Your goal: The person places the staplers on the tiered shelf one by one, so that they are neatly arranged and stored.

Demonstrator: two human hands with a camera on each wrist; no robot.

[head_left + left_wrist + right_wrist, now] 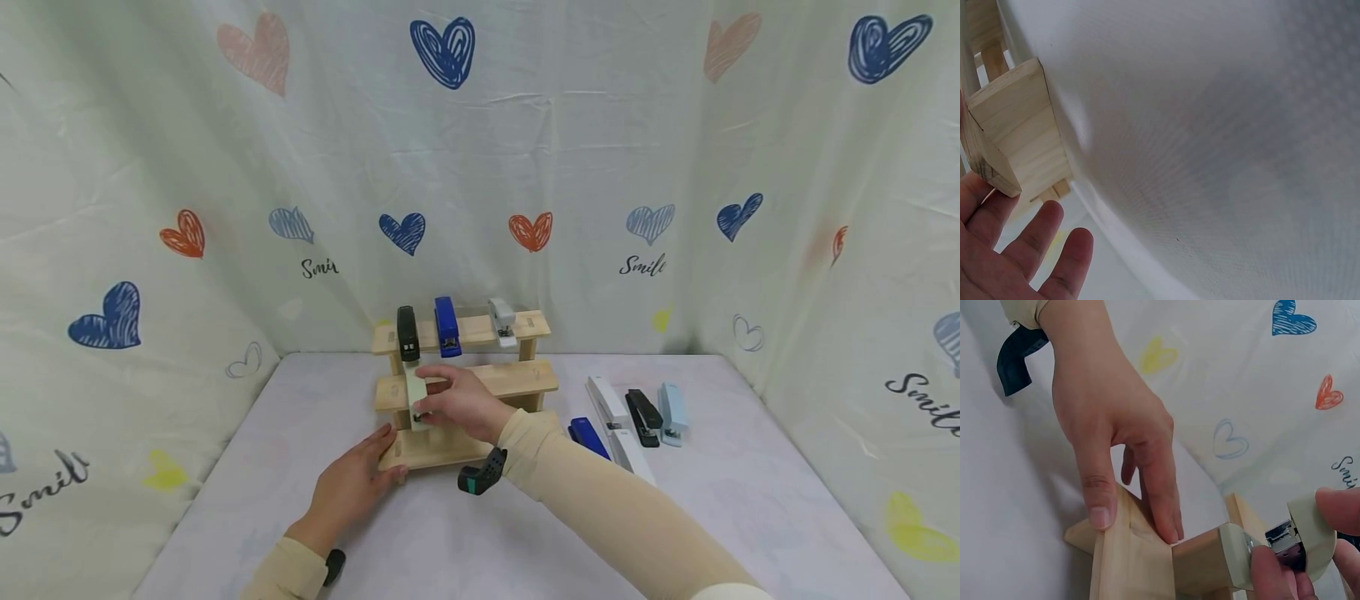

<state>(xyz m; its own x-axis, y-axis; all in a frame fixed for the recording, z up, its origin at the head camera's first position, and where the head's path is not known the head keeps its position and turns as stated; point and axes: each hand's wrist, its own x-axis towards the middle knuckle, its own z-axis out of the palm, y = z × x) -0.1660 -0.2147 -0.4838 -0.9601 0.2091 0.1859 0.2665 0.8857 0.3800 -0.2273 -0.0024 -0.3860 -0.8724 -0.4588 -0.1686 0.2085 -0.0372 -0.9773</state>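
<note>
A three-tier wooden rack [525,379] stands on the table. My right hand [467,406] pinches a pale cream-green stapler [414,392] at the left end of the middle tier. In the right wrist view this stapler [1312,537] has its top and base spread apart, with fingertips at both parts. My left hand [352,482] grips the left end of the bottom tier, thumb at the front edge and fingers at the far side. Along the top tier sit a black stapler [407,333], a blue stapler [447,327] and a light grey stapler [502,322].
Right of the rack lie a blue stapler [588,437], partly behind the right sleeve, a long white stapler [607,402], a black stapler [643,417] and a light blue stapler [673,412]. A curtain [480,167] with printed hearts hangs behind and beside the table [525,533].
</note>
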